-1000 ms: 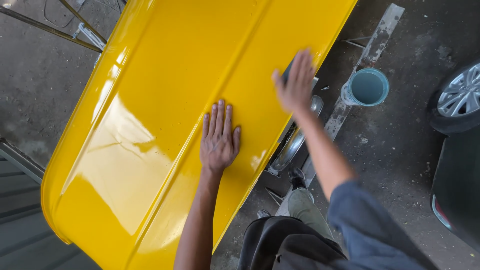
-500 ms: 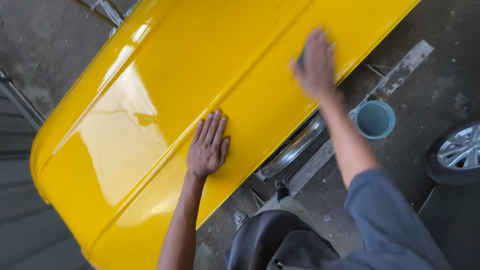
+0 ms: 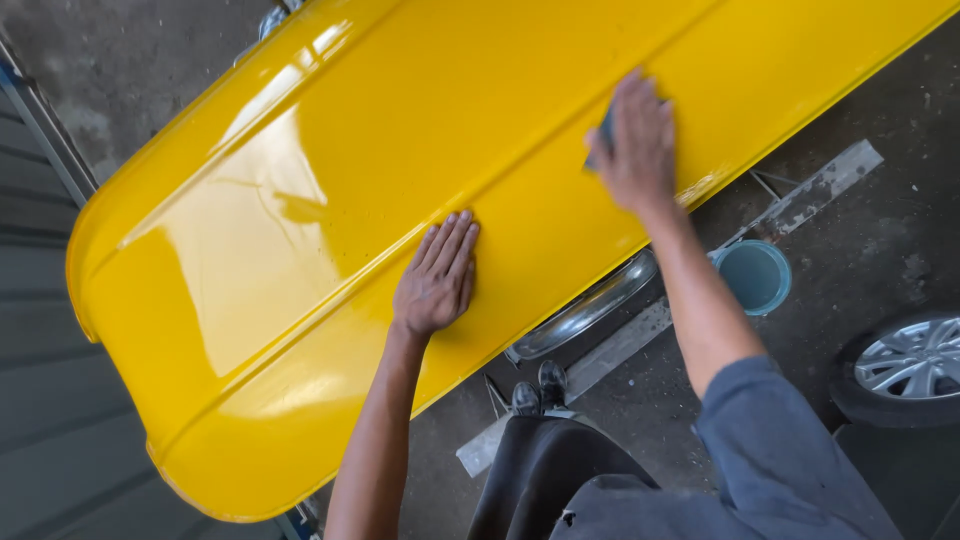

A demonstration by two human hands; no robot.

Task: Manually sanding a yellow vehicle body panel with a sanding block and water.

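Note:
A large glossy yellow body panel (image 3: 330, 200) fills most of the view, tilted from lower left to upper right. My left hand (image 3: 437, 275) lies flat on it near its lower edge, fingers together. Farther right, my right hand (image 3: 635, 140) presses a small dark pad (image 3: 603, 132) against the panel; only an edge of the pad shows under the fingers.
A teal bucket (image 3: 755, 275) stands on the concrete floor below the panel, beside a paint-stained plank (image 3: 810, 195). A chrome curved part (image 3: 585, 310) shows under the panel's edge. A car wheel (image 3: 905, 365) sits at the right. My shoes (image 3: 538, 390) are on the floor.
My right hand with the pad has slid along the panel toward its upper right end. My left hand stays flat on the panel. The view has shifted.

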